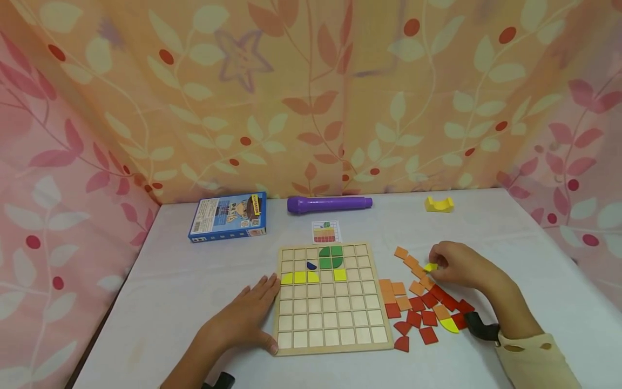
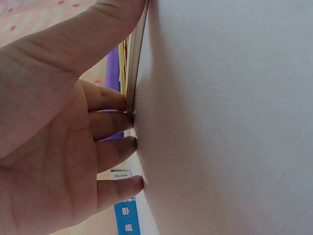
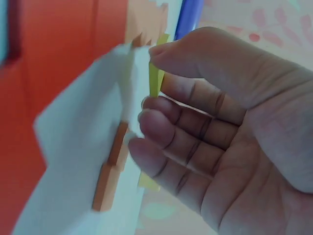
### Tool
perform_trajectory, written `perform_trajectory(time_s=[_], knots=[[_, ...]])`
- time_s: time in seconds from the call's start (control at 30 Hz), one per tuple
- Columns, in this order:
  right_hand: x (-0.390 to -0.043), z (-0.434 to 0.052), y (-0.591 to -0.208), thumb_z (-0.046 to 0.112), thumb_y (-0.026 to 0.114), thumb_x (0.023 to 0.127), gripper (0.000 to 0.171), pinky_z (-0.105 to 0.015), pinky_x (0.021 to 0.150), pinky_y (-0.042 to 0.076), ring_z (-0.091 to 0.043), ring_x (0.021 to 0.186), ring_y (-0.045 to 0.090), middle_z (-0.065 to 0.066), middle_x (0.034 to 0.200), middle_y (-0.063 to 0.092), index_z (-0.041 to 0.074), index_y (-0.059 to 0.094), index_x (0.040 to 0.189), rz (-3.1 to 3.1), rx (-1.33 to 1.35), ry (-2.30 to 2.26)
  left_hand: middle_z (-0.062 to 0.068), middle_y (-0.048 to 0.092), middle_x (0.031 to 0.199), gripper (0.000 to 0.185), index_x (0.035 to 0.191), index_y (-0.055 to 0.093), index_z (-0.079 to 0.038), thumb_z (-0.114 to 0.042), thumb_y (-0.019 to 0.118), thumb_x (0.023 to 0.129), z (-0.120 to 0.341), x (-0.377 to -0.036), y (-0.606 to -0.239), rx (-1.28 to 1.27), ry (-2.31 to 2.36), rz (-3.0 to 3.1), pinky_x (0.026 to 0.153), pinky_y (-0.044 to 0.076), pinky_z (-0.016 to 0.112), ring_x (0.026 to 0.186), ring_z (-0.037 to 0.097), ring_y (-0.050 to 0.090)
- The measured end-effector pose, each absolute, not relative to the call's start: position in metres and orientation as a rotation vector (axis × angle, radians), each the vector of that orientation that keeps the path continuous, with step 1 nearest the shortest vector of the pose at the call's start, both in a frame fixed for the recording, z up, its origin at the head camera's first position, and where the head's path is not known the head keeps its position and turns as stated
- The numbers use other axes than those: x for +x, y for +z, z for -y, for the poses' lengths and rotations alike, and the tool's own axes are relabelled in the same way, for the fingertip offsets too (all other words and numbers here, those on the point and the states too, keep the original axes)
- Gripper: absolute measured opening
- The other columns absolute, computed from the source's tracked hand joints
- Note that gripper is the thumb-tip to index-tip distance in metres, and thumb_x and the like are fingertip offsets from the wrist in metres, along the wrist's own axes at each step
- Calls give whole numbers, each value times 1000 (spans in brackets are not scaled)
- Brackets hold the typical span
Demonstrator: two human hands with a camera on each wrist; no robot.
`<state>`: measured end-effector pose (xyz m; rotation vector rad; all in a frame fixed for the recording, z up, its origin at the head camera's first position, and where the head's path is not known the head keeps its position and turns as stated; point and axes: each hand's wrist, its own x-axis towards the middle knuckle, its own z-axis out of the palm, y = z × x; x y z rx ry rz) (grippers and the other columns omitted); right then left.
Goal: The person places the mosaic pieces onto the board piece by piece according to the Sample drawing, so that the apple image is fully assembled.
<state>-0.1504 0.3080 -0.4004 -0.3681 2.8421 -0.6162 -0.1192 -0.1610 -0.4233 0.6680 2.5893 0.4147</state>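
Observation:
A wooden grid board (image 1: 322, 322) lies on the white table, holding several green tiles (image 1: 337, 251) near its top, a small dark blue piece (image 1: 311, 266), and a row of yellow tiles (image 1: 299, 277) with one gap. Along the board's left edge rests my left hand (image 1: 243, 312), its fingers straight and its thumb at the lower left corner. Between thumb and fingers, my right hand (image 1: 457, 263) pinches a yellow tile (image 3: 155, 78) over the loose pieces right of the board. Those include orange tiles (image 1: 404, 303), red tiles (image 1: 428, 335) and a rounded yellow piece (image 1: 449, 325).
Just behind the board lies a small pattern card (image 1: 325, 232). Farther back are a blue box (image 1: 227, 216) on the left, a purple microphone-shaped object (image 1: 330, 205) in the middle and a yellow curved stand (image 1: 439, 204) on the right. Patterned curtains (image 1: 311, 97) enclose the table.

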Motion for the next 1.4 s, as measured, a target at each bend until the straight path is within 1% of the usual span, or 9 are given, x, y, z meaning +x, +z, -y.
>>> perform_trajectory(time_s=[0.2, 0.43, 0.67, 0.83, 0.9, 1.07, 1.13, 1.27, 1.4], knots=[[-154, -284, -396, 10, 81, 79, 17, -27, 62, 49, -15, 70, 49, 3, 76, 55, 8, 68, 90, -2822, -467, -661, 12, 19, 165, 133, 158, 28, -4, -62, 89, 54, 162, -119, -423, 671, 423, -2597, 118, 18, 58, 152, 32, 12], [-164, -252, -393, 10, 80, 81, 16, -28, 64, 48, -14, 71, 50, 1, 76, 55, 9, 67, 90, -2776, -551, -641, 13, 19, 165, 132, 158, 28, -3, -61, 89, 56, 162, -119, -423, 679, 428, -2590, 117, 18, 59, 151, 33, 12], [-173, -217, -393, 10, 79, 82, 14, -27, 61, 46, -12, 69, 48, -1, 79, 56, 10, 67, 89, -2760, -741, -646, 12, 20, 165, 133, 158, 28, -4, -62, 89, 55, 162, -118, -423, 676, 424, -2595, 118, 18, 58, 152, 32, 12], [-178, -188, -393, 10, 79, 81, 14, -27, 64, 47, -13, 71, 50, -1, 79, 57, 10, 68, 90, -2754, -792, -603, 12, 19, 165, 132, 158, 28, -4, -62, 89, 56, 162, -118, -422, 678, 418, -2595, 118, 18, 58, 152, 33, 12], [-181, -176, -393, 11, 80, 81, 14, -27, 64, 46, -13, 71, 49, -1, 78, 56, 10, 67, 88, -2746, -831, -582, 12, 19, 165, 132, 158, 28, -4, -62, 89, 56, 162, -118, -422, 681, 414, -2594, 118, 18, 58, 152, 33, 12], [-185, -150, -395, 6, 77, 80, 13, -29, 63, 40, -14, 69, 45, 0, 74, 52, 9, 64, 79, -2733, -965, -538, 13, 19, 165, 132, 157, 28, -3, -61, 89, 56, 162, -118, -421, 693, 417, -2598, 117, 18, 58, 152, 33, 12], [-186, -140, -397, 5, 77, 80, 13, -29, 63, 40, -15, 69, 45, 1, 74, 51, 9, 65, 78, -2733, -997, -517, 13, 19, 165, 132, 157, 28, -3, -62, 89, 55, 163, -118, -422, 696, 421, -2600, 117, 18, 58, 152, 33, 12], [-187, -123, -401, 10, 79, 83, 13, -29, 65, 43, -15, 70, 47, 3, 74, 54, 12, 67, 79, -2736, -989, -480, 13, 19, 165, 133, 158, 28, -3, -62, 88, 56, 163, -118, -422, 699, 427, -2597, 117, 18, 58, 151, 33, 12], [-186, -113, -406, 8, 80, 82, 14, -29, 66, 45, -15, 70, 49, 6, 74, 54, 12, 67, 76, -2748, -975, -450, 13, 19, 165, 133, 158, 28, -3, -62, 88, 56, 162, -118, -422, 700, 432, -2596, 117, 18, 59, 152, 33, 12]])
